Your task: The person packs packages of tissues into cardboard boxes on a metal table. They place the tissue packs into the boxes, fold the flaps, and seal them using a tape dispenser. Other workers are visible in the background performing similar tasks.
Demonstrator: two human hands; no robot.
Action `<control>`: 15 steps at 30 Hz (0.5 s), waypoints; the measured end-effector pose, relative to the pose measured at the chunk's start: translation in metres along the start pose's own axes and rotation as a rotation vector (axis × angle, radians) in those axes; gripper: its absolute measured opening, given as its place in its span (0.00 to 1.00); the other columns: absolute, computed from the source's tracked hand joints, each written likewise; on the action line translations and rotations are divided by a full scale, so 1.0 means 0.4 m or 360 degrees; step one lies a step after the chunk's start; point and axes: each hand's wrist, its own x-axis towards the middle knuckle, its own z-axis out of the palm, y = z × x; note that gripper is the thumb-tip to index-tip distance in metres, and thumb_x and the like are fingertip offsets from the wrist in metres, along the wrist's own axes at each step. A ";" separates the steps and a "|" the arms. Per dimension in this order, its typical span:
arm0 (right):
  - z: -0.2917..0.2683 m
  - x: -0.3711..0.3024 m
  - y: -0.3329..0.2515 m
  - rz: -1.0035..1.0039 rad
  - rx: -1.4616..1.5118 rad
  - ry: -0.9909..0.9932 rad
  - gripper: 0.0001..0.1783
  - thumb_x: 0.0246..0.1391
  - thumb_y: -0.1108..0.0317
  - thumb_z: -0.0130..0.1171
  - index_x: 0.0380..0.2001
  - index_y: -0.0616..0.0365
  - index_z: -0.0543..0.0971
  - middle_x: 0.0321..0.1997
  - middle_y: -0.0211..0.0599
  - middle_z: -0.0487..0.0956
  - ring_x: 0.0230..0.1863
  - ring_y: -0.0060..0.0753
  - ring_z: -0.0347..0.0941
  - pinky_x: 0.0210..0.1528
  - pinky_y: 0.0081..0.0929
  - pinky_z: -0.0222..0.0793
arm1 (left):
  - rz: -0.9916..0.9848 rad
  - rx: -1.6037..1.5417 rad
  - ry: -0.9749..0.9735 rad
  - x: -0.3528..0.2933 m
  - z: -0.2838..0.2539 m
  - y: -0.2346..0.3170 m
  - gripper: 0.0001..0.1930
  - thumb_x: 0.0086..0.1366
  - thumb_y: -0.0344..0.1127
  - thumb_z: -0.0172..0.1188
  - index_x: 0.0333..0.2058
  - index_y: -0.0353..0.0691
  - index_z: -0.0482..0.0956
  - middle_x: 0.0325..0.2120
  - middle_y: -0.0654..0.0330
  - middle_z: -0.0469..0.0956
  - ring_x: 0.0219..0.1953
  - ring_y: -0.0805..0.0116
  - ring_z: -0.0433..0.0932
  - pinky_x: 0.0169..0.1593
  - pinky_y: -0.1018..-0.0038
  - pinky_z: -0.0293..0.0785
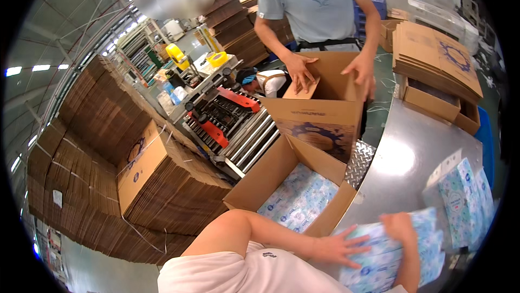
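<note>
My left hand lies with spread fingers against the near side of a blue-and-white printed soft pack. My right hand is bent round the top of the same packs, its fingers curled and partly blurred. More than one pack seems bunched there on the metal table. Left of them stands an open cardboard box with similar packs lying flat inside. Upright packs of the same print stand at the table's right end.
Across from me a person has both hands in another open carton. Flattened cartons are piled at left, with more at the far right of the metal table. A roller conveyor with red parts runs behind; a second person bends there.
</note>
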 end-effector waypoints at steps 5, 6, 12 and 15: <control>-0.072 -0.264 -0.019 0.0311 0.0366 0.1168 0.17 0.58 0.61 0.46 0.40 0.63 0.75 0.43 0.50 0.75 0.45 0.49 0.70 0.51 0.36 0.63 | -0.0039 -0.0229 0.0081 -0.050 0.046 0.097 0.41 0.43 0.55 0.64 0.57 0.53 0.62 0.64 0.41 0.42 0.66 0.35 0.36 0.58 0.31 0.36; -0.005 -0.375 0.065 0.0873 0.0387 0.1390 0.20 0.59 0.60 0.46 0.47 0.64 0.72 0.49 0.47 0.73 0.50 0.46 0.68 0.55 0.34 0.60 | -0.0081 -0.0445 -0.0047 -0.042 0.018 0.100 0.43 0.42 0.57 0.65 0.58 0.52 0.62 0.64 0.41 0.41 0.66 0.36 0.35 0.58 0.31 0.35; 0.495 -0.650 0.043 0.1967 0.2479 0.1799 0.24 0.62 0.57 0.42 0.53 0.65 0.68 0.52 0.45 0.71 0.52 0.39 0.67 0.56 0.31 0.59 | -0.1225 -0.1941 0.0137 0.102 0.135 -0.108 0.54 0.55 0.59 0.59 0.64 0.36 0.34 0.66 0.46 0.32 0.68 0.55 0.33 0.67 0.61 0.38; 0.477 -0.528 -0.017 0.1773 0.2709 0.1828 0.24 0.63 0.57 0.42 0.53 0.65 0.68 0.52 0.44 0.72 0.52 0.37 0.67 0.56 0.30 0.59 | -0.1294 -0.3607 -0.0294 0.068 0.157 -0.169 0.52 0.58 0.50 0.60 0.64 0.47 0.27 0.58 0.43 0.57 0.57 0.54 0.63 0.55 0.57 0.67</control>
